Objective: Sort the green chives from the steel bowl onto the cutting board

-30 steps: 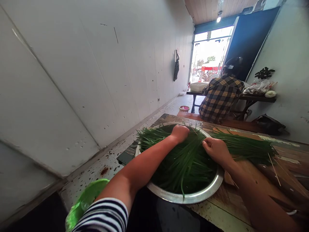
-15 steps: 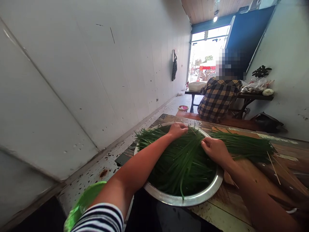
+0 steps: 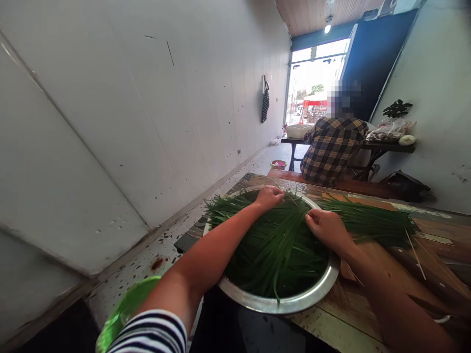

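Note:
A wide metal basin [image 3: 279, 308] in front of me is heaped with long green garlic chives [image 3: 268, 245]. Over its far side, my left hand [image 3: 270, 197] is closed in a pinch, and a thin bamboo skewer [image 3: 292, 198] slants away from its fingertips towards the right. At the basin's right rim my right hand [image 3: 327, 226] is closed too, thumb against forefinger, where chive stalks fan out from its fingertips. What lies inside that pinch is mostly hidden. Both hands are a short way apart.
More chives [image 3: 371, 220] lie on the wooden table [image 3: 353, 314] to the right, near loose thin sticks [image 3: 415, 255]. A green-lined bin [image 3: 125, 309] stands at lower left. Beyond, a person in a plaid shirt [image 3: 333, 149] sits on a bench at another table with a white tub [image 3: 299, 131].
Hardly anything differs. Both hands keep their closed grips in the same places over the basin; the whole view has shifted very slightly.

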Demonstrator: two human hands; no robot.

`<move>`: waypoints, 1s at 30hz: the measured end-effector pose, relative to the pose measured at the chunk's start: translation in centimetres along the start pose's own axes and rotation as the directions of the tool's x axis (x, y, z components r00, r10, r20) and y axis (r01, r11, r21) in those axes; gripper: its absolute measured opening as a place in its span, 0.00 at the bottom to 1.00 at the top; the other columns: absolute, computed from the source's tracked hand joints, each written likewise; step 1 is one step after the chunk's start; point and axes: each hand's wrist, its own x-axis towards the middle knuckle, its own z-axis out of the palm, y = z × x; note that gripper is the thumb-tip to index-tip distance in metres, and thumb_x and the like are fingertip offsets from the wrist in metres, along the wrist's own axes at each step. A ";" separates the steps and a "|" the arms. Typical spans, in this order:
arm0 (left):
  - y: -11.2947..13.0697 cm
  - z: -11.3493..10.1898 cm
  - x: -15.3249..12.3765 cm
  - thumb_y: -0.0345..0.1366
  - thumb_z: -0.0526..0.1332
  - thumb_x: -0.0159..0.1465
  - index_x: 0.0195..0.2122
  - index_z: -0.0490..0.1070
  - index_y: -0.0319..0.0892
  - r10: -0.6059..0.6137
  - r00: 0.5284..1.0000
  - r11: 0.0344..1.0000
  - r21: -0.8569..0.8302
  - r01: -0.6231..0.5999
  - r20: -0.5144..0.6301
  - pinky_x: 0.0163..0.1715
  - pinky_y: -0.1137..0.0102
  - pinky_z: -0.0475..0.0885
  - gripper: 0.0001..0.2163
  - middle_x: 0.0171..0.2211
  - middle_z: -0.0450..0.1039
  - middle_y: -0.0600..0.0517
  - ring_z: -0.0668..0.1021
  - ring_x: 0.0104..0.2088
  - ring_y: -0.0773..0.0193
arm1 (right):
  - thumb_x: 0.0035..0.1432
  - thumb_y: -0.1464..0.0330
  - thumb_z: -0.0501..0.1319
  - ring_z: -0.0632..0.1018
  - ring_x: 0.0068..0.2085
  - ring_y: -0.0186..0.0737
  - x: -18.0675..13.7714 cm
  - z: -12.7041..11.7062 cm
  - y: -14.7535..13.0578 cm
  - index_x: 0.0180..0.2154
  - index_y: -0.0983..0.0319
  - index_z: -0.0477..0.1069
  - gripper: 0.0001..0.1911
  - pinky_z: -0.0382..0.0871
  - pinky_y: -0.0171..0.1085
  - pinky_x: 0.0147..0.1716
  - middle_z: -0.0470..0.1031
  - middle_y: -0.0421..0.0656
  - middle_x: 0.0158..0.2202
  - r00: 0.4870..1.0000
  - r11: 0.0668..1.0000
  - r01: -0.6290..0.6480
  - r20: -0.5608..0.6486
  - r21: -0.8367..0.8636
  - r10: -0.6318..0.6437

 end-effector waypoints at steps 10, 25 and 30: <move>0.1 0.1 -0.1 0.32 0.59 0.58 0.35 0.75 0.33 0.024 1.000 1.000 0.004 -0.024 -0.013 0.30 0.76 0.71 0.09 0.27 0.78 0.49 0.76 0.25 0.70 | 0.56 0.64 0.50 0.72 0.27 0.36 0.0 -0.1 0.0 0.28 0.61 0.73 0.15 0.56 0.34 0.28 0.76 0.42 0.25 1.000 1.000 -0.012 0.027 -0.015 0.012; 0.8 -0.1 -0.4 0.31 0.58 0.59 0.35 0.76 0.34 0.020 1.000 0.999 0.048 -0.019 -0.015 0.28 0.76 0.70 0.09 0.26 0.78 0.49 0.75 0.25 0.70 | 0.57 0.64 0.51 0.73 0.29 0.37 0.0 -0.1 0.0 0.30 0.62 0.73 0.15 0.56 0.34 0.29 0.77 0.43 0.28 0.999 1.000 -0.027 0.046 -0.013 0.028; 1.0 -0.2 -0.5 0.32 0.57 0.59 0.34 0.76 0.34 0.046 0.999 0.996 0.073 -0.044 -0.014 0.28 0.76 0.69 0.09 0.26 0.78 0.49 0.76 0.25 0.69 | 0.56 0.63 0.51 0.73 0.29 0.37 0.1 0.0 0.2 0.29 0.62 0.73 0.15 0.56 0.34 0.29 0.77 0.43 0.27 0.999 1.000 -0.025 0.032 -0.007 0.025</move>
